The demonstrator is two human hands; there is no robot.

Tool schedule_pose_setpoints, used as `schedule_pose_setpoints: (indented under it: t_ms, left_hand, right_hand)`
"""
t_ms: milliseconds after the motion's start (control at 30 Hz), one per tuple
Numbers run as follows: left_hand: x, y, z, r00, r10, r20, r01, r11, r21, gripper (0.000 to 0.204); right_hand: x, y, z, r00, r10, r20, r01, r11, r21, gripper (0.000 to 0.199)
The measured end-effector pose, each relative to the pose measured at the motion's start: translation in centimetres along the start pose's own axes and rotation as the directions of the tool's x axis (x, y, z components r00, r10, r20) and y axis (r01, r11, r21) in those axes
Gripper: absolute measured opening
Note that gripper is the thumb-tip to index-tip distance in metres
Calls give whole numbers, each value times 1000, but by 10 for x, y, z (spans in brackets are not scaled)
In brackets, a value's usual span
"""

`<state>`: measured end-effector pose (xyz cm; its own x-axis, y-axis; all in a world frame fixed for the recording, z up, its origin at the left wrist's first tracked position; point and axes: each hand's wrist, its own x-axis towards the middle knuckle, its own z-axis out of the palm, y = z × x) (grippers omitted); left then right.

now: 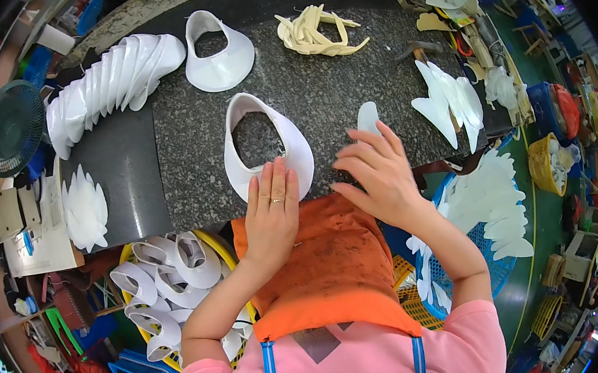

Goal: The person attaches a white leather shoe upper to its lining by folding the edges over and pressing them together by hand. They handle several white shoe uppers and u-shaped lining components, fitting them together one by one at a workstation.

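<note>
Left hand [271, 215] on shoe upper [296, 149], probably

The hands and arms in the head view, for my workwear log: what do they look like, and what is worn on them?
The left hand wears a slim ring and no glove; the right hand is gloveless, with no ring visible. Short pink sleeves leave both forearms uncovered.

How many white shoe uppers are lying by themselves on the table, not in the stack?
2: the near upper, partly under the left hand, and the far upper, just right of the overlapping white stack.
</note>
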<state>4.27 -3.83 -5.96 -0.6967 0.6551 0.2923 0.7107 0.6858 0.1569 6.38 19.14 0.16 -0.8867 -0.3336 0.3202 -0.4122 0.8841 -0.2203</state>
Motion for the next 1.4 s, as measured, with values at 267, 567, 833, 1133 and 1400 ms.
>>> schedule_pose_setpoints:
  t_ms: [267,567,833,1133,1400]
  left_hand:
    - [8,-30,-72,937,-160,-310,88,968,-234,43]
    - [-25,19,-36,511,-804,302,-49,-378,-924,38]
    - [-38,-28,-65,736,-488,470,663,373,-650,24]
    - [77,-49,-51,932,-225,-285,174,965,-195,27]
    - [85,-46,-25,929,-298,-218,243,938,-248,30]
  right_hand:
    - [-47,6,10,976,181,119,-174,982,-69,60]
    - [-28,27,-20,877,445,-180,-342,843,415,31]
    - [18,31,-27,785,580,217,66,-428,902,45]
    - [41,7,-5,805,591,-51,-244,409,879,24]
    - [52,-8,13,842,322,432,-130,-656,744,26]
